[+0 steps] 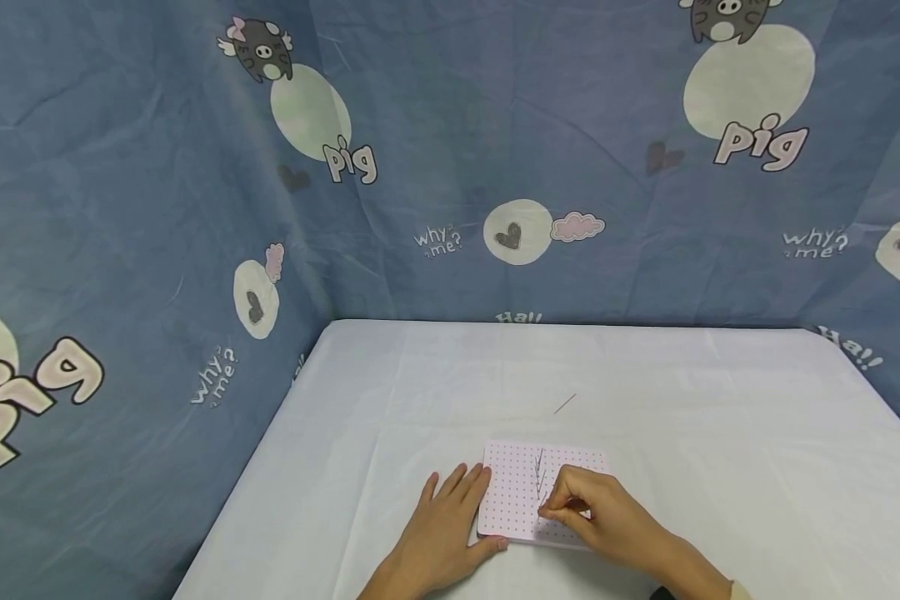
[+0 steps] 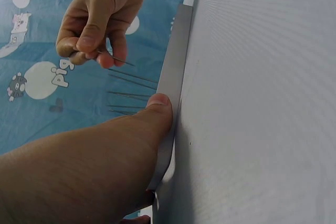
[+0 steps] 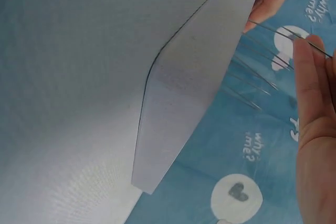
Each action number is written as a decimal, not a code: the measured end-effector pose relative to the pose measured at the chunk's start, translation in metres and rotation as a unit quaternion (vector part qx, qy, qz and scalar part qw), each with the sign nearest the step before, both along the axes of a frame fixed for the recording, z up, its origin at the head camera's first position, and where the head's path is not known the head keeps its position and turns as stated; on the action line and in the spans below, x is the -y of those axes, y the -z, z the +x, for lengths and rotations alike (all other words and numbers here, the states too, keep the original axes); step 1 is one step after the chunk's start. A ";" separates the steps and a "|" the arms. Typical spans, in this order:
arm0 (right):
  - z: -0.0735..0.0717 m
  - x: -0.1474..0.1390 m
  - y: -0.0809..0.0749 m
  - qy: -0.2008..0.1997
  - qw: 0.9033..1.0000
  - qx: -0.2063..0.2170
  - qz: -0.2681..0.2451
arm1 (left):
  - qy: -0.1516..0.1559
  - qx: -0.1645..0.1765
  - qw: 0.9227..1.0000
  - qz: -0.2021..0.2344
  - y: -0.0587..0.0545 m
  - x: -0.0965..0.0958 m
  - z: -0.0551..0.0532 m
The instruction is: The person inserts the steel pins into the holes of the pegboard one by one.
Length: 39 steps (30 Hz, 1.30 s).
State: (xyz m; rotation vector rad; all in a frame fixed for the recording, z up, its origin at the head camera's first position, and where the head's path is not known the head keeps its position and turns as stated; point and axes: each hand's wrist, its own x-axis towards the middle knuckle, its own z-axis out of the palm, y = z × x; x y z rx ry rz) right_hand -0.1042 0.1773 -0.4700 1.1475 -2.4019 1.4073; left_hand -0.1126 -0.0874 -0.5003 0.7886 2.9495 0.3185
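A pegboard-like white board (image 1: pixel 510 500) dotted with small holes lies flat near the table's front. My left hand (image 1: pixel 444 527) rests against its left side, fingers straight and spread, with the thumb (image 2: pixel 160 106) touching the front edge. My right hand (image 1: pixel 607 512) is over the board's right half, pinching a thin metal needle (image 2: pixel 119 59) between thumb and fingertips. Several similar needles (image 2: pixel 134 81) stand upright or slightly tilted in the board, in a row near its middle. Whether the pinched needle's lower tip is in a hole cannot be told.
One more needle (image 1: pixel 565 403) lies on the white tablecloth (image 1: pixel 390 375) beyond the board. Blue printed fabric (image 1: pixel 420 150) hangs behind the table and along its left side.
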 end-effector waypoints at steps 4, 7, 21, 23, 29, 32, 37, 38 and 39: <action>0.000 0.000 0.002 -0.004 1.000 0.006 0.009 | 0.000 0.002 1.000 0.002 0.000 0.000 0.000; -0.001 0.000 0.002 -0.006 1.000 0.007 0.016 | 0.000 0.002 1.000 0.002 -0.001 0.000 0.000; -0.002 0.003 0.006 -0.009 0.999 0.000 0.031 | 0.002 0.001 1.000 0.003 -0.002 0.001 0.000; -0.002 0.002 0.007 -0.010 0.999 0.003 0.039 | 0.004 0.000 1.000 0.003 -0.002 0.001 0.001; -0.003 0.002 0.008 -0.004 0.998 -0.007 0.057 | 0.004 0.001 1.000 0.000 -0.001 0.001 0.000; -0.003 0.004 0.007 0.004 0.998 -0.008 0.061 | 0.003 0.001 1.000 -0.001 -0.001 0.001 0.000; -0.003 0.004 0.006 0.012 0.998 0.002 0.064 | 0.002 0.004 1.000 -0.003 -0.002 0.000 0.000; -0.003 0.004 0.006 0.012 0.998 0.001 0.064 | 0.001 0.005 1.000 -0.003 -0.002 0.000 0.000; -0.004 0.004 0.006 0.012 0.998 0.000 0.064 | 0.001 0.006 1.000 -0.003 -0.002 0.000 0.000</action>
